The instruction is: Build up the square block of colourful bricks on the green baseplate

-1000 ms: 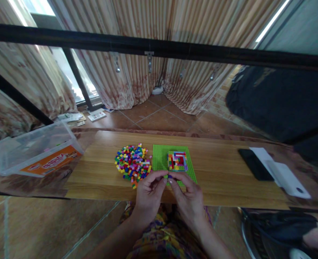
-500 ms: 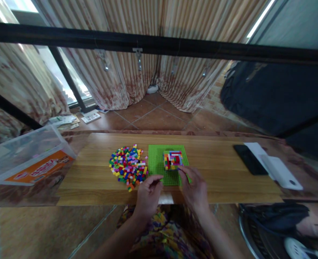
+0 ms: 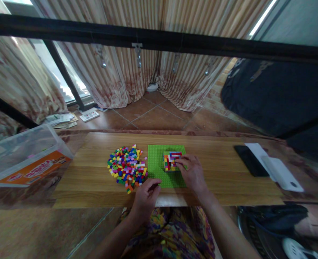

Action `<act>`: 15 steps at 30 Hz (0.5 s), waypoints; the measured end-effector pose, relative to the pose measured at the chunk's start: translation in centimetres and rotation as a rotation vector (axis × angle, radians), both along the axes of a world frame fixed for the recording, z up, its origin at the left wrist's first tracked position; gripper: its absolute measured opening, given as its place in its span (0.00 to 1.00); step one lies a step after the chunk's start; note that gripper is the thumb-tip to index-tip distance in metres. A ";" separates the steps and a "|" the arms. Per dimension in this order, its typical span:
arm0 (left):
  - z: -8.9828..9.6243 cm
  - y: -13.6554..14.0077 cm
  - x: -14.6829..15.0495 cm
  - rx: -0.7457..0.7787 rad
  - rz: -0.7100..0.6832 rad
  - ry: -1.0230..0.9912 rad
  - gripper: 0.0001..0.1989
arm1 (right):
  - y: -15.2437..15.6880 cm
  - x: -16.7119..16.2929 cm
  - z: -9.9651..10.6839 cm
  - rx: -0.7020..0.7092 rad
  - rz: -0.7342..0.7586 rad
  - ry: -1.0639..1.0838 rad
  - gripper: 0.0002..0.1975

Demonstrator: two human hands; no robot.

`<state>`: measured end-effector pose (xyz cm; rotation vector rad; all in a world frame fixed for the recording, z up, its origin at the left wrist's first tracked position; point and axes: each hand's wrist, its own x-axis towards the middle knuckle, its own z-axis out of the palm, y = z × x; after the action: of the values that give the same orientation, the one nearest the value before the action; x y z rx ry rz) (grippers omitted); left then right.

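Observation:
A green studded baseplate (image 3: 154, 162) lies flat before me with a small multicoloured block of toy bricks (image 3: 167, 163) built on it. Over the right side of that build, my right hand (image 3: 192, 173) pinches a small brick, apparently purple, mostly covered by the fingertips. My left hand (image 3: 147, 196) rests at the baseplate's near left corner, thumb and fingers curled together; whatever they hold, if anything, is hidden. Left of the baseplate spreads a pile of loose toy bricks (image 3: 127, 163) in many colours.
The wooden table (image 3: 215, 154) carries a black flat object (image 3: 250, 160) and white flat pieces (image 3: 281, 172) at the right. A clear plastic bin (image 3: 51, 138) with an orange label stands left. A dark metal bar (image 3: 159, 36) crosses above the far side.
My right hand has moved forward from the build's near right corner to over its right side, fingertips now at its top. My left hand has drawn slightly back towards me, still curled.

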<state>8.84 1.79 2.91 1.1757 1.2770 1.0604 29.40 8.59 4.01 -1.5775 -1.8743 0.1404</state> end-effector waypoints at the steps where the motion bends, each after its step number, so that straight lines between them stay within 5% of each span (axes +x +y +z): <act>1: 0.0 0.0 0.0 -0.001 -0.002 0.001 0.08 | 0.2 0.1 0.0 -0.002 0.006 0.006 0.09; 15: -0.5 -0.2 -0.1 0.016 -0.040 0.052 0.10 | -0.7 -0.5 0.0 0.063 -0.012 -0.151 0.11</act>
<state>8.78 1.60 2.40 1.2435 1.2822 1.0181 28.88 7.92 3.98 -1.5938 -1.9638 -0.0433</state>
